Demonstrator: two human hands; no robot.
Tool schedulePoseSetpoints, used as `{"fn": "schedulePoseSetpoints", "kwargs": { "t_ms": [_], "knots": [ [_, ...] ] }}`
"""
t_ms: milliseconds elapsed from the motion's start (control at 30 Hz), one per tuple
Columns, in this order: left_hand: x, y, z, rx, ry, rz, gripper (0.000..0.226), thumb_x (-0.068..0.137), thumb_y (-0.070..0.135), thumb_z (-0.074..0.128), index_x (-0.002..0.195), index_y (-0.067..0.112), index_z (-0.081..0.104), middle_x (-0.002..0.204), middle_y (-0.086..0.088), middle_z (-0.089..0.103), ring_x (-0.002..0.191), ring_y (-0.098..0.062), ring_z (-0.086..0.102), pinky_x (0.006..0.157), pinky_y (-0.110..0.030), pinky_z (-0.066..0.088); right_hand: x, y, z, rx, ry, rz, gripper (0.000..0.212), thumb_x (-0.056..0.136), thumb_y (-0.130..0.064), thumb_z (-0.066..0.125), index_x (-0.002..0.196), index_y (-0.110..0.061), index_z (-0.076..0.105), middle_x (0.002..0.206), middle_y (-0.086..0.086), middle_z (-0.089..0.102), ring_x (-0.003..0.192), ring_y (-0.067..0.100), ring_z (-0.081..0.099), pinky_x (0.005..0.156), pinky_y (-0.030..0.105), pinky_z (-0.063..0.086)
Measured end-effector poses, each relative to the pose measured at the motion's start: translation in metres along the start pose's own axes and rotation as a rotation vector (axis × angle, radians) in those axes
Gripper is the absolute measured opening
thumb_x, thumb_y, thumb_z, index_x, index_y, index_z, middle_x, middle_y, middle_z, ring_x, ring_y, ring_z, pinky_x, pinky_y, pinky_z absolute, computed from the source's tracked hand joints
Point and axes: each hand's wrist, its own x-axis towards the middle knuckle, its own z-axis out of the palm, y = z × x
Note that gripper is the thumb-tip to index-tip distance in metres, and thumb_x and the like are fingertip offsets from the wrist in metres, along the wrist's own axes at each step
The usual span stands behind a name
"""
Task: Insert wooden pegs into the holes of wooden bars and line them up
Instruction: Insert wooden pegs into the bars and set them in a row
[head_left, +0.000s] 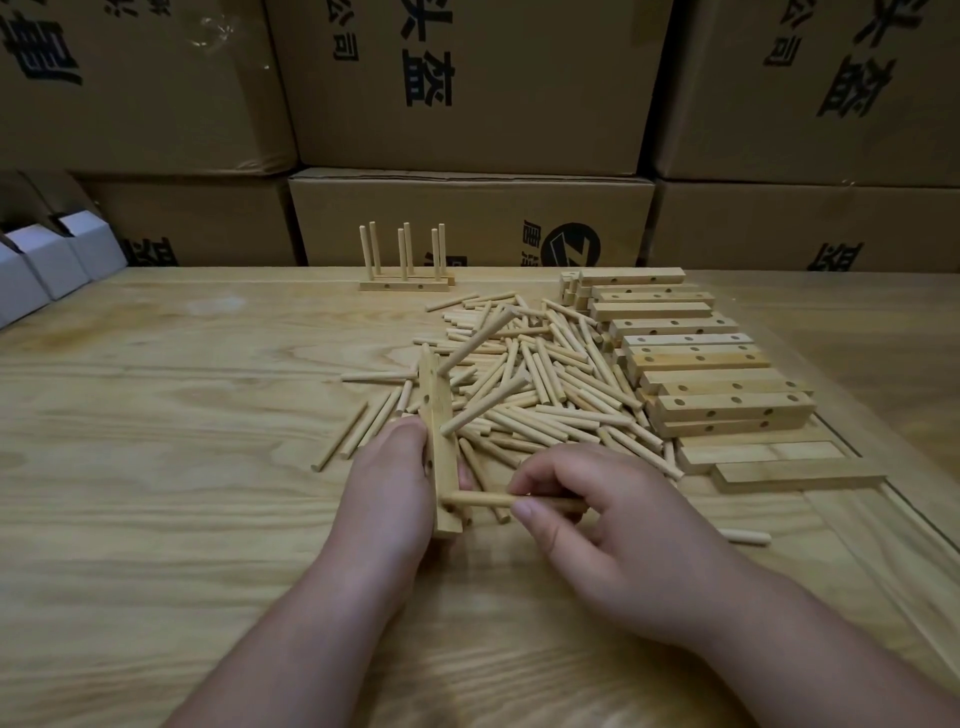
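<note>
Right hand (597, 525) nearest, fingers (535, 480) pinching a peg (483, 500) lying level, its tip at the lowest hole of the bar (441, 441). Left hand (387, 499) gripping that bar on edge over the desk (156, 415), fingers curled round its lower half. Two pegs (480, 335) already seated higher up, slanting away right. Loose pegs (545, 384) heaped just behind; stacked bars (691, 358) to the right. Further back, finished bars with upright pegs (404, 257). Behind, cardboard boxes (467, 83).
</note>
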Motion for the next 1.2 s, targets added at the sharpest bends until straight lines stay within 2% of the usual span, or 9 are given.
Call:
{"fn": "schedulePoseSetpoints", "kwargs": {
  "t_ms": [67, 200, 300, 467, 567, 700, 767, 900, 1200],
  "knots": [
    [0.0, 0.001, 0.0, 0.021, 0.013, -0.005, 0.039, 0.09, 0.006, 0.041, 0.062, 0.013, 0.066, 0.066, -0.002, 0.067, 0.054, -0.012, 0.061, 0.041, -0.017, 0.041, 0.0, 0.0, 0.0, 0.014, -0.003, -0.013, 0.009, 0.093, -0.04, 0.06, 0.099, -0.035, 0.065, 0.088, -0.02, 0.062, 0.09, 0.005, 0.06, 0.072, 0.021, 0.048],
    [-0.001, -0.001, 0.0, 0.143, 0.011, 0.115, 0.026, 0.075, 0.015, 0.042, 0.065, 0.02, 0.065, 0.074, -0.002, 0.068, 0.072, -0.017, 0.064, 0.06, -0.027, 0.045, 0.0, 0.0, -0.001, 0.019, 0.001, -0.021, 0.005, 0.092, -0.036, 0.062, 0.096, -0.035, 0.063, 0.085, -0.018, 0.061, 0.085, 0.008, 0.06, 0.066, 0.017, 0.044],
    [-0.003, -0.002, 0.0, 0.123, 0.018, 0.134, 0.026, 0.07, 0.019, 0.043, 0.073, 0.025, 0.068, 0.077, 0.001, 0.069, 0.078, -0.016, 0.065, 0.066, -0.03, 0.048, 0.0, 0.001, 0.0, 0.024, -0.007, -0.012, 0.005, 0.09, -0.037, 0.062, 0.095, -0.036, 0.063, 0.086, -0.018, 0.06, 0.084, 0.01, 0.06, 0.063, 0.017, 0.043],
    [-0.004, 0.003, 0.005, -0.163, 0.047, -0.011, 0.05, 0.106, 0.03, 0.032, 0.078, 0.012, 0.069, 0.064, -0.005, 0.067, 0.072, -0.022, 0.064, 0.072, -0.036, 0.048, 0.003, 0.001, 0.004, -0.038, -0.003, -0.036, 0.012, 0.087, -0.041, 0.07, 0.096, -0.033, 0.067, 0.087, -0.018, 0.06, 0.083, 0.008, 0.059, 0.067, 0.02, 0.047],
    [-0.007, 0.005, 0.007, -0.233, 0.064, -0.03, 0.048, 0.108, 0.031, 0.032, 0.09, 0.009, 0.07, 0.059, -0.008, 0.065, 0.053, -0.008, 0.061, 0.053, -0.014, 0.045, 0.005, 0.0, 0.006, -0.027, -0.003, -0.053, 0.014, 0.088, -0.039, 0.07, 0.098, -0.03, 0.074, 0.085, -0.015, 0.064, 0.08, 0.007, 0.061, 0.067, 0.027, 0.05],
    [-0.006, 0.005, 0.008, -0.18, 0.038, 0.022, 0.035, 0.107, 0.017, 0.035, 0.094, 0.007, 0.067, 0.067, -0.002, 0.063, 0.052, 0.001, 0.057, 0.048, -0.008, 0.041, 0.005, -0.001, 0.005, -0.02, -0.013, -0.052, 0.02, 0.09, -0.04, 0.068, 0.099, -0.026, 0.079, 0.08, -0.014, 0.066, 0.078, 0.003, 0.062, 0.068, 0.026, 0.051],
    [-0.005, 0.002, 0.008, -0.151, 0.023, 0.019, 0.03, 0.106, 0.017, 0.038, 0.099, 0.012, 0.067, 0.075, 0.002, 0.064, 0.055, 0.003, 0.058, 0.05, -0.008, 0.042, 0.005, -0.003, 0.005, -0.04, -0.03, -0.056, 0.02, 0.092, -0.039, 0.067, 0.099, -0.026, 0.08, 0.081, -0.011, 0.068, 0.079, 0.005, 0.064, 0.07, 0.033, 0.053],
    [-0.005, 0.001, 0.009, -0.206, 0.003, -0.059, 0.032, 0.106, 0.036, 0.037, 0.1, 0.023, 0.066, 0.076, 0.006, 0.066, 0.054, -0.004, 0.058, 0.051, -0.012, 0.045, 0.005, -0.006, 0.005, -0.093, -0.053, -0.071, 0.022, 0.095, -0.04, 0.061, 0.098, -0.026, 0.078, 0.078, -0.009, 0.065, 0.076, 0.009, 0.061, 0.068, 0.038, 0.053],
    [-0.009, 0.001, 0.01, -0.306, 0.034, -0.068, 0.033, 0.105, 0.038, 0.042, 0.115, 0.016, 0.065, 0.091, -0.005, 0.066, 0.054, -0.005, 0.055, 0.051, -0.016, 0.046, 0.004, -0.009, 0.014, -0.023, -0.078, -0.007, 0.03, 0.097, -0.037, 0.056, 0.086, -0.015, 0.073, 0.073, -0.004, 0.066, 0.072, 0.011, 0.059, 0.069, 0.039, 0.048]
  ]
}}
